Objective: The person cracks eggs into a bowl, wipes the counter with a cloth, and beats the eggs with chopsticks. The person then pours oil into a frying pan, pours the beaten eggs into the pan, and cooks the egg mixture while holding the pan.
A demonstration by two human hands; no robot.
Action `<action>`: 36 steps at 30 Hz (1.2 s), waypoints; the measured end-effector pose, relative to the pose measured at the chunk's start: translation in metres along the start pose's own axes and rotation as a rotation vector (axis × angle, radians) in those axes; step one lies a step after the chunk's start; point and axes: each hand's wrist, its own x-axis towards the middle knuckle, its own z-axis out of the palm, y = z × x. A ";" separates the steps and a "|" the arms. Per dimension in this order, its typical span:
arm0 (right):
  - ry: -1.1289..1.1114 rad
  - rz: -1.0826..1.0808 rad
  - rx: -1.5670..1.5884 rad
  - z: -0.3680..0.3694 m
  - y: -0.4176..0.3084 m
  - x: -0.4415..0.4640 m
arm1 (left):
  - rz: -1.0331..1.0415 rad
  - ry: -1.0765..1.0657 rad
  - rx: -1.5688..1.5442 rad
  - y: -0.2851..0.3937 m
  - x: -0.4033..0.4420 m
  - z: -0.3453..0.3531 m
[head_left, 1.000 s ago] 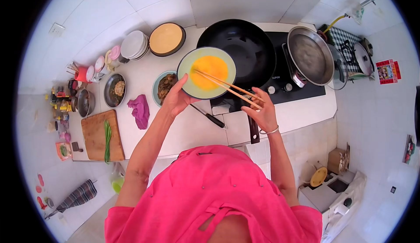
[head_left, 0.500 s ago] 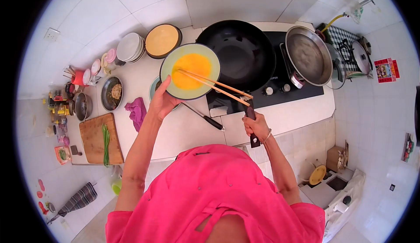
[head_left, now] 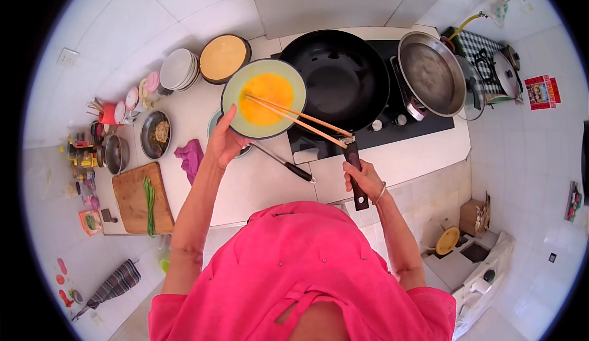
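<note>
My left hand [head_left: 227, 141] grips the lower left rim of a pale green bowl [head_left: 291, 109] with yellow beaten egg [head_left: 264, 89] in it. Two wooden chopsticks [head_left: 307, 122] rest in the bowl, their upper ends reaching over the wok's handle. My right hand [head_left: 366, 180] is closed round the dark handle [head_left: 358, 184] of a black wok [head_left: 337, 77] on the stove [head_left: 429, 120]. The wok looks empty and shiny inside. Partly hidden under the bowl and my left hand is a light blue dish [head_left: 215, 120].
A steel pan of cloudy liquid [head_left: 431, 74] stands right of the wok. To the left are a chopping board [head_left: 132, 200] with green stalks [head_left: 150, 206], a purple cloth [head_left: 191, 157], a steel bowl of food [head_left: 147, 135], stacked plates [head_left: 177, 70] and a black-handled utensil [head_left: 299, 172].
My right hand has let go of the chopsticks and moved down onto the wok handle. The bowl has shifted left with my left hand, the chopsticks still lying in it.
</note>
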 end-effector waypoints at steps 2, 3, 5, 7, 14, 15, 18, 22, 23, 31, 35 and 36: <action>0.168 -0.189 -0.303 -0.008 -0.006 0.003 | 0.000 -0.033 0.015 -0.001 0.003 -0.001; 0.343 -0.397 -0.587 -0.018 -0.008 0.007 | -0.009 -0.060 0.033 -0.001 0.005 -0.003; 0.454 -0.645 -0.755 -0.019 -0.021 0.013 | -0.033 -0.114 0.068 -0.001 0.009 -0.005; 0.322 -0.722 -0.524 0.004 -0.061 0.009 | -0.035 -0.102 0.069 -0.005 0.011 0.007; 0.275 -0.865 0.051 0.056 -0.110 0.045 | -0.032 -0.108 0.122 -0.018 0.027 0.026; 0.254 -0.897 0.087 0.058 -0.119 0.047 | -0.040 -0.135 0.158 -0.020 0.031 0.026; 0.117 -0.943 0.002 0.052 -0.128 0.049 | -0.038 -0.146 0.184 -0.023 0.039 0.032; 0.074 -0.815 -0.303 0.019 -0.155 0.035 | -0.022 -0.156 0.209 -0.017 0.046 0.035; 0.115 -0.762 -0.226 0.010 -0.159 0.038 | -0.024 -0.155 0.212 -0.018 0.049 0.038; 0.273 -0.670 -0.085 -0.012 -0.164 0.045 | -0.037 -0.158 0.231 -0.015 0.061 0.054; 0.092 -0.622 0.067 0.008 -0.156 0.057 | -0.058 -0.126 0.289 -0.023 0.076 0.050; 0.152 -0.609 0.022 -0.001 -0.158 0.057 | -0.058 -0.103 0.290 -0.022 0.078 0.050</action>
